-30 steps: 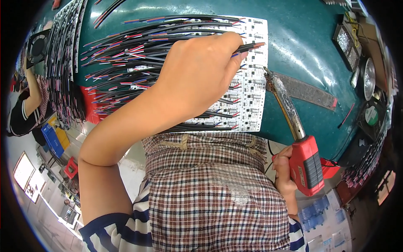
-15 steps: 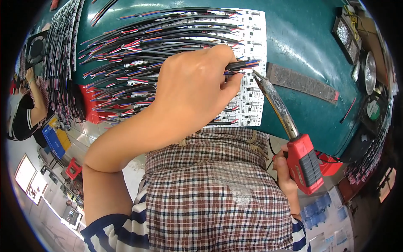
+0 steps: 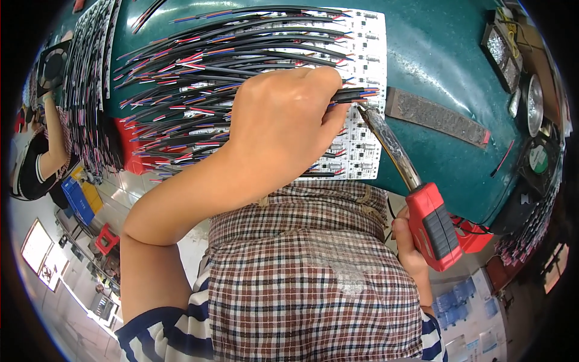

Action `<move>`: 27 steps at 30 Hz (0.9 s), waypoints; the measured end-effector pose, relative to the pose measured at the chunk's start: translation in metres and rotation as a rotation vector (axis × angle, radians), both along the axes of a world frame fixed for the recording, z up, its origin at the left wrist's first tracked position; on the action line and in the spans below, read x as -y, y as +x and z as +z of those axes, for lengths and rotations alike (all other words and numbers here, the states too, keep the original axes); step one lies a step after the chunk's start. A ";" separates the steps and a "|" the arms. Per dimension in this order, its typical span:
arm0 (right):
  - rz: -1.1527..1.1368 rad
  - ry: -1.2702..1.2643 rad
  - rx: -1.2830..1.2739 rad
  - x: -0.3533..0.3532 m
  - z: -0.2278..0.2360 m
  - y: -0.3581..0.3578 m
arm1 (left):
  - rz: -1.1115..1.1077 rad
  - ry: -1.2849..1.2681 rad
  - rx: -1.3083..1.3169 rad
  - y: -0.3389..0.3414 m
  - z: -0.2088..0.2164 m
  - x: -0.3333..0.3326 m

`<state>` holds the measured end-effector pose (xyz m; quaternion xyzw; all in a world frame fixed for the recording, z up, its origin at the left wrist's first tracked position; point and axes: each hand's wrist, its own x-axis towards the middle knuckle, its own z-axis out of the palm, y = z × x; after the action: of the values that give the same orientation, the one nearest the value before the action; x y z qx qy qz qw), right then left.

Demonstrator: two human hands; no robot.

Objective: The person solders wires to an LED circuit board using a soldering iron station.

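My left hand (image 3: 286, 117) is closed on a small bundle of black-sheathed cables (image 3: 356, 95), whose blue and orange-red wire ends stick out past my fingertips. Beneath it lies a white circuit board panel (image 3: 369, 54) with rows of small components. Many black cables (image 3: 241, 45) with red, white and blue ends stretch leftward from the panel. In my right hand (image 3: 407, 244) is a red and black soldering iron (image 3: 431, 223), gripped by its handle. Its dark tip meets the panel area just below the held wire ends; exact contact is too small to tell.
Right of the panel lies a grey flat bar (image 3: 437, 117) on the green table (image 3: 446, 54). A metal dish (image 3: 532, 105) and a black-framed box (image 3: 502, 51) stand at the right edge. More cabled panels (image 3: 90, 84) lie at left, where another person's arm (image 3: 54, 136) shows.
The iron's tip has shifted slightly left and its handle has moved up and left. My left hand, still holding the cables, has moved a little to the right.
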<state>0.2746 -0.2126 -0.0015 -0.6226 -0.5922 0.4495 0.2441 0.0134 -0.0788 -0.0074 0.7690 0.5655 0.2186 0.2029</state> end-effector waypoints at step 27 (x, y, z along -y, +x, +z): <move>-0.025 0.010 0.012 0.003 -0.005 -0.003 | -0.095 -0.159 -0.051 -0.007 0.002 -0.017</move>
<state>0.2721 -0.2152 -0.0070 -0.6313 -0.5881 0.4400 0.2491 0.0065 -0.0616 -0.0058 0.7816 0.5490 0.1435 0.2590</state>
